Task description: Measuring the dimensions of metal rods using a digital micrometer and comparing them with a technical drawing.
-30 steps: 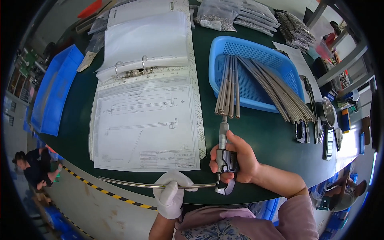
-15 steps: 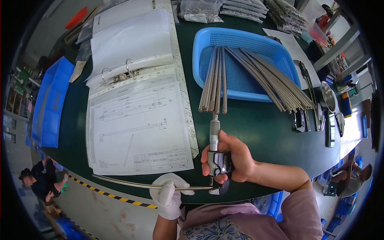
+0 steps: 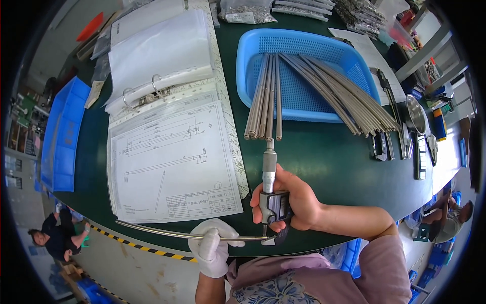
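Note:
In a white glove, my left hand is closed round a thin metal rod near the table's front edge. The rod lies roughly level, its right end between the jaws of a digital micrometer. My bare right hand grips the micrometer by its body, thumb up along the sleeve. The thimble points away from me, toward several metal rods that rest over the near rim of a blue perforated basket. A larger bundle of rods leans over the rim on the right.
An open ring binder with technical drawings lies on the left of the green table. Beyond it stands a blue bin. Calipers and a metal bowl are at the right. Bagged parts sit at the back.
The view has shifted slightly. Both hands keep their holds, and the rod's end stays at the micrometer's jaws.

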`<state>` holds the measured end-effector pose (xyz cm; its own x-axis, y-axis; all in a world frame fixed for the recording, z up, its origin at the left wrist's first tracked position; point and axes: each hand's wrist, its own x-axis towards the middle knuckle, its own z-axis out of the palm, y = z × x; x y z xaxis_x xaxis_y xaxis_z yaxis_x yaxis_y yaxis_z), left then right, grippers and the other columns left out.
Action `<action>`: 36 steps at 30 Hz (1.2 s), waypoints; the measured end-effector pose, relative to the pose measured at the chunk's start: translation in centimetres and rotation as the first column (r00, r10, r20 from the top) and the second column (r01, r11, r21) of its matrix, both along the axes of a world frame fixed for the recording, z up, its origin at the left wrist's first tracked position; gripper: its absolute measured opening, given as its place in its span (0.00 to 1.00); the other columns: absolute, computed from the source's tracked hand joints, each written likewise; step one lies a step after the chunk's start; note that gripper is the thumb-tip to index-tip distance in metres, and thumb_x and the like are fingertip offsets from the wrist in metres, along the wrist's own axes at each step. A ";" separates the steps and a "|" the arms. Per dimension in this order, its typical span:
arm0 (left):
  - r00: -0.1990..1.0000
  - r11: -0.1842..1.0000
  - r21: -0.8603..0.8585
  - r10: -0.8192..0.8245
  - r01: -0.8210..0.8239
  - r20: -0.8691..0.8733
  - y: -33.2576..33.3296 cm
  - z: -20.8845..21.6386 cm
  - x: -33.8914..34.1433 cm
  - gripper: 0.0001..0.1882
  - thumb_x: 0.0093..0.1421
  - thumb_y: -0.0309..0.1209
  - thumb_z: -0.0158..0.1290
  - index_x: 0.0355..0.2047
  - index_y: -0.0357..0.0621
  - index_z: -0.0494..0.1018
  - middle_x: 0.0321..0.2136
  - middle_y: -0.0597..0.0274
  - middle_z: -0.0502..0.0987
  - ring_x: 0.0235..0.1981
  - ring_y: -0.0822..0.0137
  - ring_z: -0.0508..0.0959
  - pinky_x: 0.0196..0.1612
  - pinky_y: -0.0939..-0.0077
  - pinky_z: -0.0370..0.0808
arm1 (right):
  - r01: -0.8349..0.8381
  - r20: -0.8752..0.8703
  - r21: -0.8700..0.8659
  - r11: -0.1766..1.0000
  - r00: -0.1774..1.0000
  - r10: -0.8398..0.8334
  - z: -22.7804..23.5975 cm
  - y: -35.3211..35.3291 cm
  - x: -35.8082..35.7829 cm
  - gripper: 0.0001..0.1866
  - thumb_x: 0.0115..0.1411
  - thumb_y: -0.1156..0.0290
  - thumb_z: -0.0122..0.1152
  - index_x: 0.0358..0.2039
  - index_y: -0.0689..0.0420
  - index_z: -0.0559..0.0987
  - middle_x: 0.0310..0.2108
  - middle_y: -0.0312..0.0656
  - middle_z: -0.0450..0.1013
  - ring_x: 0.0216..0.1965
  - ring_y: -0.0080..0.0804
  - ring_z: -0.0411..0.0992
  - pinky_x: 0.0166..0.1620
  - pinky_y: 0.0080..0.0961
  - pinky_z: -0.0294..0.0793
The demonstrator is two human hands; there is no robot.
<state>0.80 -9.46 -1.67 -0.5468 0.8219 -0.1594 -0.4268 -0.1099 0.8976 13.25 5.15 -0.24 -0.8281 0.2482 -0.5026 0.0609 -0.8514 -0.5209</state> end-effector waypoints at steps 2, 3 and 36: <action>1.000 1.000 -0.011 -0.005 0.005 -0.004 0.1 0.2 0.0 0.17 0.53 0.34 0.44 0.19 0.29 0.69 0.17 0.50 0.71 0.14 0.63 0.72 0.20 0.75 0.72 | -0.010 0.005 0.029 1.000 1.000 0.009 0.3 0.2 0.0 0.39 0.54 0.35 0.25 0.29 0.63 0.71 0.22 0.51 0.71 0.10 0.29 0.60 0.14 0.18 0.61; 1.000 1.000 -0.020 -0.010 0.010 -0.007 0.1 0.3 0.0 0.17 0.53 0.34 0.44 0.19 0.29 0.69 0.17 0.50 0.71 0.14 0.63 0.72 0.20 0.75 0.72 | -0.020 0.010 0.060 0.998 1.000 0.020 0.3 0.2 0.0 0.39 0.55 0.36 0.25 0.29 0.63 0.71 0.22 0.51 0.70 0.10 0.29 0.60 0.14 0.18 0.61; 0.999 0.997 0.073 -0.027 0.030 -0.046 0.4 -0.2 0.1 0.15 0.53 0.33 0.42 0.17 0.32 0.65 0.15 0.52 0.65 0.10 0.66 0.66 0.16 0.77 0.63 | -0.042 0.033 0.040 0.998 0.999 0.041 0.1 0.2 -0.1 0.39 0.56 0.38 0.24 0.31 0.64 0.71 0.22 0.51 0.71 0.10 0.27 0.60 0.14 0.17 0.61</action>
<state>0.87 -9.07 -1.88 -0.5281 0.8460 -0.0741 -0.3906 -0.1644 0.9058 13.14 5.35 -0.16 -0.8216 0.2344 -0.5196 0.1134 -0.8261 -0.5520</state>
